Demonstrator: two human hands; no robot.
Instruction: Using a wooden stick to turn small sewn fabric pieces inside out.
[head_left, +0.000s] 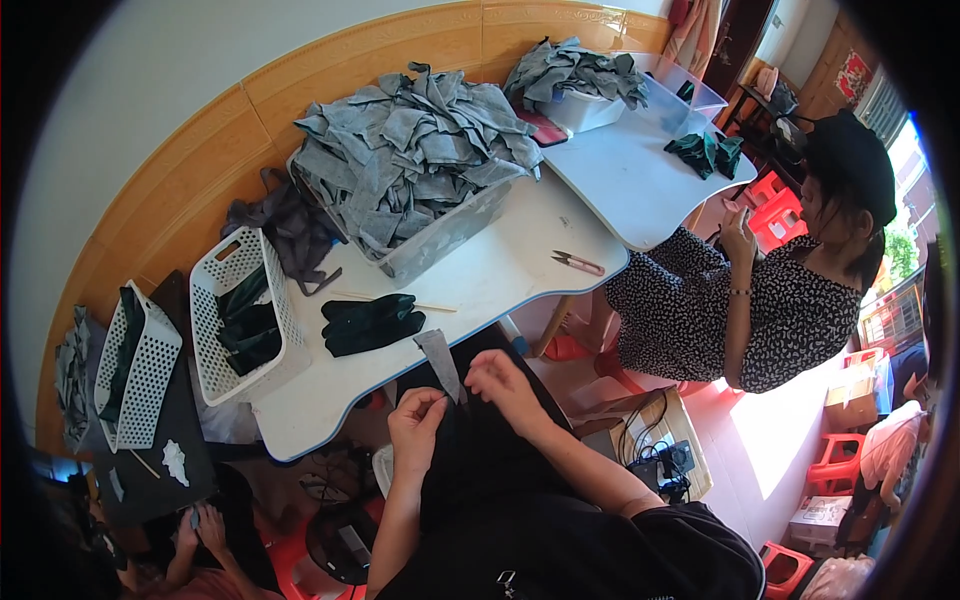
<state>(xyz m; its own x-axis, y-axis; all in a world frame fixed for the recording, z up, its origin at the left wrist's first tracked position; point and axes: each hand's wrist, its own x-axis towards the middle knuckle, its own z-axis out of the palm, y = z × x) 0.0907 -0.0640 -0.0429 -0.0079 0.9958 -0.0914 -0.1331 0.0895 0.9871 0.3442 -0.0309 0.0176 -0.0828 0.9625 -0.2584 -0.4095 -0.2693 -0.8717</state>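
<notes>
In front of my black clothing, my left hand [418,420] pinches the lower end of a narrow grey fabric strip [436,360]. The strip stands upward and tapers toward my fingers. Something dark at my fingertips blends into the black clothing, so I cannot make it out. My right hand [505,388] is just right of the strip, its fingers loosely bent and apart, with nothing visible in them. On the white table [520,225] beyond lies a small pile of dark green velvety pieces [370,323], with a thin wooden stick [425,305] beside it.
A large bin [440,240] overflows with grey fabric strips. White perforated baskets [203,345] hold dark green pieces at the left. Small thread snips [578,263] lie near the table's right edge. A person in a patterned dress [740,310] sits at the right; another person's hands [205,527] show lower left.
</notes>
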